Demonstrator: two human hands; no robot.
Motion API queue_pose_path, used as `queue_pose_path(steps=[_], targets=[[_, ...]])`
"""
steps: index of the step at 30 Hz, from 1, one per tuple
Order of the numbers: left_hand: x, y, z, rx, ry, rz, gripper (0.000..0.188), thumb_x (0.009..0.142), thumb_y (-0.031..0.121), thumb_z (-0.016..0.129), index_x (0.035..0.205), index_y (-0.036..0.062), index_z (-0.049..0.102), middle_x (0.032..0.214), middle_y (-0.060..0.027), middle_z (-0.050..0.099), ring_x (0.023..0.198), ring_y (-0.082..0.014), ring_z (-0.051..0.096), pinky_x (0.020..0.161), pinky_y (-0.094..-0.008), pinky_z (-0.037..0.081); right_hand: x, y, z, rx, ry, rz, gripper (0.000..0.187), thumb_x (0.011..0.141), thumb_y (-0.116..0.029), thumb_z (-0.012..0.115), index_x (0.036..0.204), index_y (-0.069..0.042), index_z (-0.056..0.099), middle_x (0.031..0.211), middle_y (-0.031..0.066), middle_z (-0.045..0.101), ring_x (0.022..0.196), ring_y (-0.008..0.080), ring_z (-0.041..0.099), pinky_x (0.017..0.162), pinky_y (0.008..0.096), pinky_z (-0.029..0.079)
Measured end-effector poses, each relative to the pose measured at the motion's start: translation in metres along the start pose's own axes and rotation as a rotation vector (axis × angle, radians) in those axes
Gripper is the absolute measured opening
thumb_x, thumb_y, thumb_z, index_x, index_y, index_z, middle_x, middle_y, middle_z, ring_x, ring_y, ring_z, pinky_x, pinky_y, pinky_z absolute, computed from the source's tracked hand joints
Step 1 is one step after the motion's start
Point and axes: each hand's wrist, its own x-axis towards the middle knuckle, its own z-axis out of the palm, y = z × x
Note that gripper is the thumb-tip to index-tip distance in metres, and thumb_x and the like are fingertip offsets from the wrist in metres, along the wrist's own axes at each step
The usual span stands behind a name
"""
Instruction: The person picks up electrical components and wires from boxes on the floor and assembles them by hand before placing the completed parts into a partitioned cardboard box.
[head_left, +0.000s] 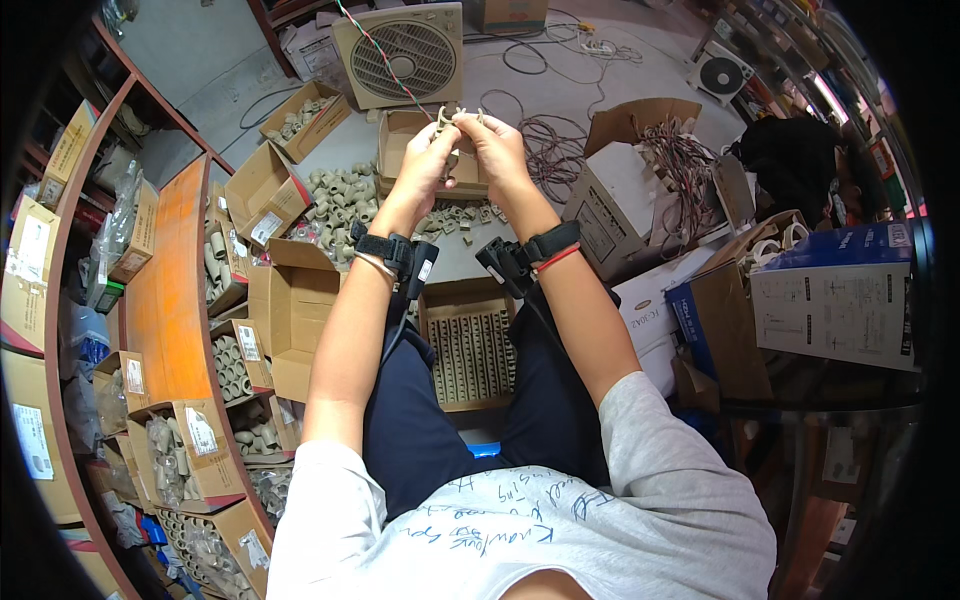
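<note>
Grey workshop floor [665, 35] below, and here the left hand [428, 155] and right hand [492, 148] pinch at least one beige C-shaped clip [442, 117] at their fingertips, equally near, long axis unclear, over one small open carton [400, 125], one large box fan [430, 40] beyond, one carton of rowed fittings [465, 294] between the thighs.

There are two hands [426, 162] [498, 150] (and two wrist straps [383, 247] [553, 241]).
</note>
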Motion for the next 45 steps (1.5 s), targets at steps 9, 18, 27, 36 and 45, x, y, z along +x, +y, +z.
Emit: queue_pose_path(steps=[9, 18, 27, 36, 45], targets=[[-0.001, 0.001, -0.002, 0.088, 0.018, 0.026, 0.022, 0.088, 0.035, 0.056, 0.099, 0.0152, 0.057, 0.080, 0.0075, 0.051, 0.064, -0.0043, 0.042, 0.051, -0.0206, 0.033, 0.001, -0.004, -0.002, -0.111, 0.030, -0.104, 0.019, 0.079, -0.015, 0.067, 0.088, 0.001, 0.064, 0.081, 0.0042, 0.064, 0.073, 0.0094, 0.058, 0.068, 0.0236, 0.046], [-0.004, 0.007, -0.011, 0.219, -0.054, -0.039, 0.018, 0.087, 0.032, 0.056, 0.096, 0.0162, 0.057, 0.072, 0.0096, 0.043, 0.061, -0.0029, 0.040, 0.049, -0.0202, 0.032, 0.005, -0.022, -0.020, -0.469, -0.107, -0.099, 0.019, 0.080, -0.018, 0.068, 0.085, 0.000, 0.068, 0.079, 0.0030, 0.066, 0.071, 0.0077, 0.057, 0.066, 0.0214, 0.045], [-0.004, 0.008, -0.015, 0.301, -0.133, -0.079, 0.017, 0.088, 0.030, 0.055, 0.096, 0.0150, 0.056, 0.071, 0.0090, 0.040, 0.061, -0.0028, 0.039, 0.046, -0.0192, 0.031, 0.004, -0.023, -0.030, -0.568, -0.123, -0.094, 0.022, 0.079, -0.019, 0.069, 0.087, 0.001, 0.069, 0.078, 0.0023, 0.065, 0.070, 0.0079, 0.056, 0.066, 0.0219, 0.043], [-0.012, 0.015, -0.008, 0.098, -0.135, -0.072, 0.018, 0.087, 0.033, 0.059, 0.094, 0.0165, 0.057, 0.076, 0.0087, 0.047, 0.067, -0.0026, 0.043, 0.051, -0.0191, 0.031, -0.004, -0.027, -0.026, -0.332, -0.056, -0.018, 0.022, 0.082, -0.025, 0.065, 0.092, -0.005, 0.070, 0.084, -0.0003, 0.066, 0.075, 0.0057, 0.055, 0.067, 0.0206, 0.039], [-0.006, 0.012, -0.008, 0.046, -0.078, -0.028, 0.018, 0.087, 0.032, 0.061, 0.093, 0.0161, 0.058, 0.078, 0.0078, 0.050, 0.068, -0.0024, 0.045, 0.052, -0.0195, 0.032, -0.005, -0.028, -0.021, -0.306, 0.006, -0.027, 0.024, 0.082, -0.026, 0.065, 0.094, -0.006, 0.070, 0.084, -0.0017, 0.066, 0.074, 0.0048, 0.054, 0.067, 0.0207, 0.039]])
